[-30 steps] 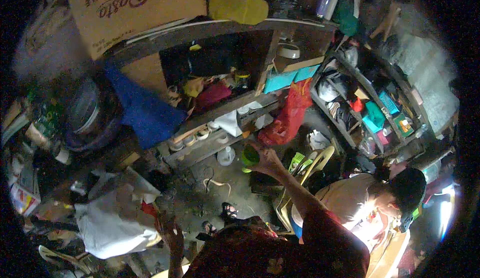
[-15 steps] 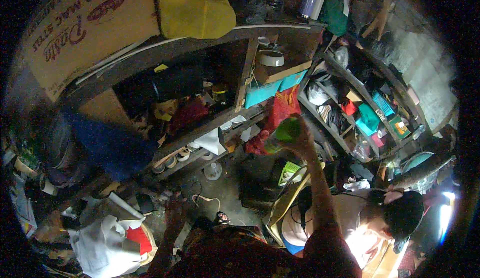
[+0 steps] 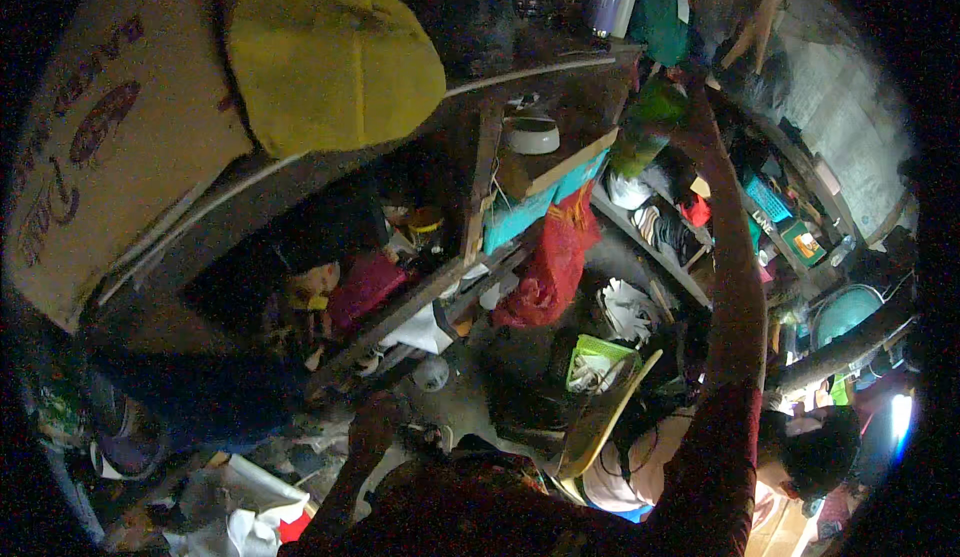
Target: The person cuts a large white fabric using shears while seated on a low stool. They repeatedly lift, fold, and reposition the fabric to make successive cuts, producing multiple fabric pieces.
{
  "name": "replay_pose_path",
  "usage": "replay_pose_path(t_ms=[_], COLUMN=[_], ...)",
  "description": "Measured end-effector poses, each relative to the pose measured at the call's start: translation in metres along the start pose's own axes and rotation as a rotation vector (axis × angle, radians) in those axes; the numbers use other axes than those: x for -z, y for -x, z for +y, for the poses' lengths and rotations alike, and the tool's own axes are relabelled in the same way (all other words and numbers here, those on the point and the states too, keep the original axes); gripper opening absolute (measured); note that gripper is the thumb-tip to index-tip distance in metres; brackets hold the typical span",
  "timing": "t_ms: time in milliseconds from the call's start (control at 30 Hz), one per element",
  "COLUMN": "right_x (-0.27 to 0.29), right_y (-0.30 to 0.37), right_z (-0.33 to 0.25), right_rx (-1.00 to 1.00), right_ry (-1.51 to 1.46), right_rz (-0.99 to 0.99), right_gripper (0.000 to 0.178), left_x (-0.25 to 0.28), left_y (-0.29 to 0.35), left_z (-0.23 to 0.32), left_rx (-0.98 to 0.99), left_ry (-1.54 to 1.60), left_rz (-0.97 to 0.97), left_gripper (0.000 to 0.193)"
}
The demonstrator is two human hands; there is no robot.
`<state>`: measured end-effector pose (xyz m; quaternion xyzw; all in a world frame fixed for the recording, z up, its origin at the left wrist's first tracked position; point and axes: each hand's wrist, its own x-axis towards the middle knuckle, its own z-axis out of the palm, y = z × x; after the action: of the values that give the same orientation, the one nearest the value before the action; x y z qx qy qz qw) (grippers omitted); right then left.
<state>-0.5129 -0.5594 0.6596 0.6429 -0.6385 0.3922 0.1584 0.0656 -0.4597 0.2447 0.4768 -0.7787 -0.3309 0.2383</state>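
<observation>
My right arm reaches far up and to the right. At its end my right hand is closed on a soft-looking green thing, too blurred for its kind to be told. That green thing hangs in front of the shelf beams, below a dark green cloth and above a white plastic bag. My left hand is low in the middle, in deep shadow, so its fingers cannot be made out. A red mesh bag hangs from the shelf corner between my hands.
A wooden shelf with a white bowl runs along the left. A large cardboard box and a yellow cloth lie on top. A green basket stands below. Another person is close at the lower right.
My right hand has carried the green thing up and to the right, away from the red mesh bag. The view has shifted, and my left hand appears slightly farther right.
</observation>
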Motion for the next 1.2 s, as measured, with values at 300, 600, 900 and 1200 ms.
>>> replay_pose_path(t_ms=[300, 600, 900, 1200], right_x=[-0.015, -0.110, -0.155, -0.176], right_y=[-0.166, -0.284, -0.282, -0.280], right_z=[0.059, 0.135, 0.145, 0.158], right_rx=[0.197, 0.191, 0.283, 0.235], right_ry=[-0.571, -0.894, -1.442, -1.499], right_rz=[-0.094, -0.146, -0.452, -0.250], right_gripper=[0.070, 0.056, 0.051, 0.056], left_x=[0.002, -0.038, -0.059, -0.053], left_y=[-0.048, -0.042, -0.006, 0.012], left_z=[0.021, -0.007, -0.032, -0.001], left_rx=[-0.345, -0.023, 0.220, 0.289], left_ry=[-0.156, -0.218, -0.140, -0.073], left_rz=[0.163, 0.232, 0.244, 0.290], left_gripper=[0.030, 0.029, 0.029, 0.032])
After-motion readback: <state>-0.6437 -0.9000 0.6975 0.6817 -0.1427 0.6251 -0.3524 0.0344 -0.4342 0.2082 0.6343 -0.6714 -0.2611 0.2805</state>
